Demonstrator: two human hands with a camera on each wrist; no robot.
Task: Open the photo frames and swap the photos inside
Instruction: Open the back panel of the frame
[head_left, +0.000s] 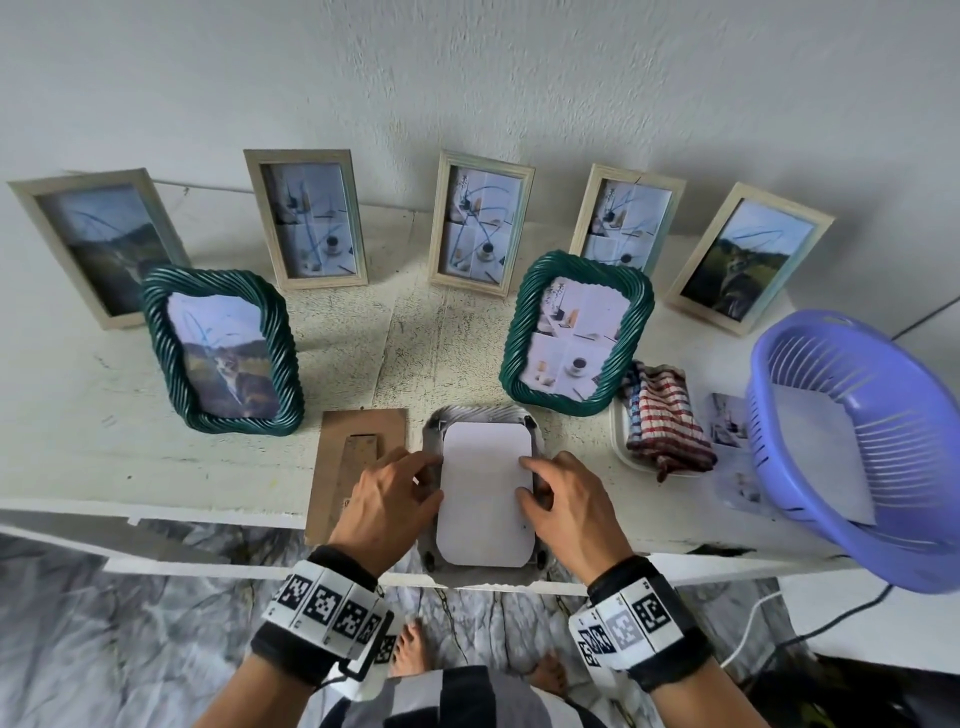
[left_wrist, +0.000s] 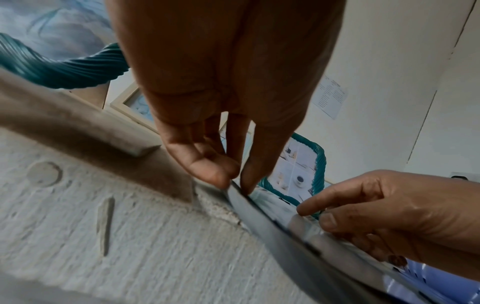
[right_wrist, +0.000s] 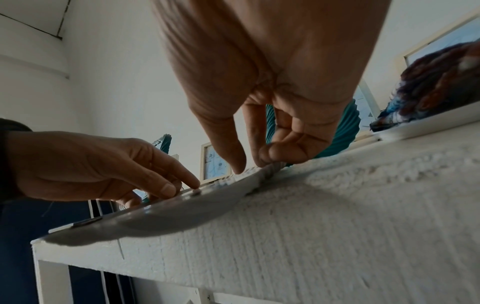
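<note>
Fingers (left_wrist: 207, 170) of the left hand (head_left: 387, 501) are curled down onto the left edge of a grey frame (head_left: 431, 467) lying face down at the front edge of the white counter (head_left: 156, 467), thumb and forefinger close together, pinching that edge as far as the left wrist view shows. Opposite, the right hand (head_left: 566, 512) does the same on the right edge: its thumb (right_wrist: 233, 158) and bent fingers (right_wrist: 283, 152) are narrowly parted and pressed on the rim. A white sheet (head_left: 485, 493), likely the back of a photo, lies in the frame's opening between the two hands. Just left of the frame a brown backing board (head_left: 358, 431) lies flat, partly under the left hand. Two green twisted frames (head_left: 223, 348) stand behind, one with a cat picture, one with a coffee collage (head_left: 576, 332). Further back, five pale wooden frames (head_left: 306, 218) lean along the wall. To the right are a striped cloth (head_left: 660, 415) on a white tray, loose photos (head_left: 730, 421) and a purple basket (head_left: 872, 441)
</note>
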